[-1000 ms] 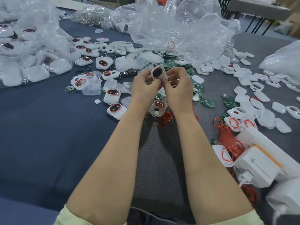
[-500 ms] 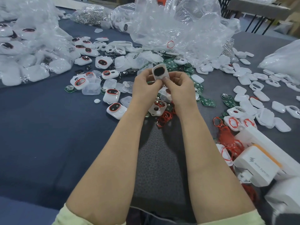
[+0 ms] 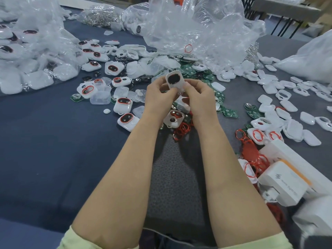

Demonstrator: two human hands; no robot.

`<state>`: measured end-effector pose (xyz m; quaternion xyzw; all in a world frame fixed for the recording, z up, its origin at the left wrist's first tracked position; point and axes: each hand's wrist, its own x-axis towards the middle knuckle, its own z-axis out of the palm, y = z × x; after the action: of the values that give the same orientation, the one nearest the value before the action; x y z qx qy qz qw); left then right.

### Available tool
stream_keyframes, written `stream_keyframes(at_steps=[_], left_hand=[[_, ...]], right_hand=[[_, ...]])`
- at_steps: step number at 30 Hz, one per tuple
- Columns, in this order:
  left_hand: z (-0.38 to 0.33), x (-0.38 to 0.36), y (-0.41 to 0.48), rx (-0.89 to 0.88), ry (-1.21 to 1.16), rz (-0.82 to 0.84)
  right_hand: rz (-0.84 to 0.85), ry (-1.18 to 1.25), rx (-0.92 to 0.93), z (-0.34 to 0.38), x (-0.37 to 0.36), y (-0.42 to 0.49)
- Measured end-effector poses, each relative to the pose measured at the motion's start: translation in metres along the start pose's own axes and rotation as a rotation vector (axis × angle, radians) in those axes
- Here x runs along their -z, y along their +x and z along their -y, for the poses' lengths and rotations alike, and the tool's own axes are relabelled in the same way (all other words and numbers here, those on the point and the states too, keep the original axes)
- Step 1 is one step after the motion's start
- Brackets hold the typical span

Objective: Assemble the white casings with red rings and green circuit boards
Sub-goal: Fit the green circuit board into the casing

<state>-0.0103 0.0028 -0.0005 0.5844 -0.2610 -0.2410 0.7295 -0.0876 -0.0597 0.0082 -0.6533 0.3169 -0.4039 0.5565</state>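
Head view shows your forearms converging ahead of you, left hand (image 3: pixel 158 94) and right hand (image 3: pixel 199 96) curled inward, both pinching one white casing (image 3: pixel 175 80) by its lower edge, at twelve o'clock above your thumbs.

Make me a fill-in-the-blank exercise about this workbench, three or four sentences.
The left hand and right hand together hold one ____ casing. The loose rings heaped below the wrists are ____. The circuit boards scattered right of the hands are ____. The crumpled bag beyond the hands is clear ____.
Missing words: white; red; green; plastic.
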Motion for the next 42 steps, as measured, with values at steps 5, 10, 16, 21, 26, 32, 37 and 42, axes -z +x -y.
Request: stream_keyframes(at_steps=[5, 10, 16, 21, 26, 32, 37, 42], left_hand=[[-0.0008, 0.0011, -0.0005, 0.029, -0.059, -0.028], [-0.0010, 0.0001, -0.0012, 0.041, -0.075, -0.004], [-0.0041, -0.0009, -0.0034, 0.034, -0.087, 0.087], [-0.0055, -0.0018, -0.0053, 0.025, -0.096, 0.067], [-0.0046, -0.0011, -0.0032, -0.010, 0.084, -0.011], [-0.0047, -0.0031, -0.0056, -0.059, 0.137, 0.010], [-0.0037, -0.0035, -0.0056, -0.068, 0.169, 0.014], [-0.0023, -0.0040, -0.0054, -0.075, 0.144, -0.010]], right_hand=[[0.034, -0.003, 0.005, 0.0027, -0.0016, -0.0023], [-0.001, -0.037, 0.034, 0.0009, -0.0041, -0.0015], [-0.040, -0.027, 0.037, -0.0006, -0.0011, -0.0002], [-0.047, -0.051, 0.067, -0.0009, -0.0011, 0.0001], [-0.050, -0.072, 0.081, -0.0011, -0.0037, 0.0001], [-0.067, -0.104, 0.082, -0.0037, -0.0037, 0.0006], [-0.074, -0.123, 0.076, -0.0040, -0.0040, 0.0013], [-0.087, -0.150, 0.087, -0.0047, -0.0063, 0.0005]])
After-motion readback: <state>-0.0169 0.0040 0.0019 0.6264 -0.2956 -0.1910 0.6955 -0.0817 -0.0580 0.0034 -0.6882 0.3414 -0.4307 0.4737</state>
